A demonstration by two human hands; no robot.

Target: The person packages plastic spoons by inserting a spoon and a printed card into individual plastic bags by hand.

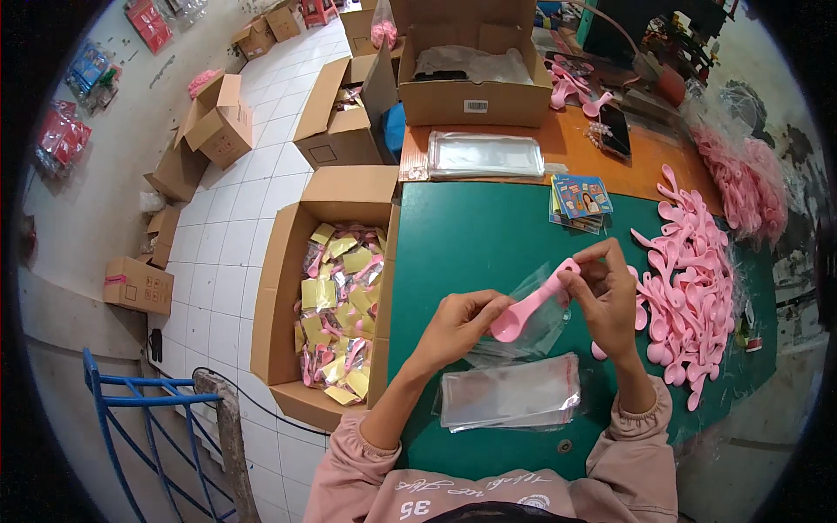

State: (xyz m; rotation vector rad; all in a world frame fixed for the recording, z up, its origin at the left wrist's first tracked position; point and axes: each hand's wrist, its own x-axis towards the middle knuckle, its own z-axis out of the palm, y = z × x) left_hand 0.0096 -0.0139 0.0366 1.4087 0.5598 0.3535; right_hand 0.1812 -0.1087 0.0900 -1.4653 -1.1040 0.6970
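I am gripping the pink spoon (pixel 534 301) at both ends: right hand (pixel 610 301) pinching the handle, left hand (pixel 458 324) closing on the bowl and clear bag (pixel 532 327). Its long axis is running lower-left to upper-right above the green table (pixel 471 235).

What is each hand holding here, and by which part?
The right hand pinches the handle end of a pink plastic spoon. The left hand holds the spoon's bowl end together with a clear plastic bag.

Pink spoon (pixel 527 307), green table (pixel 475 235)
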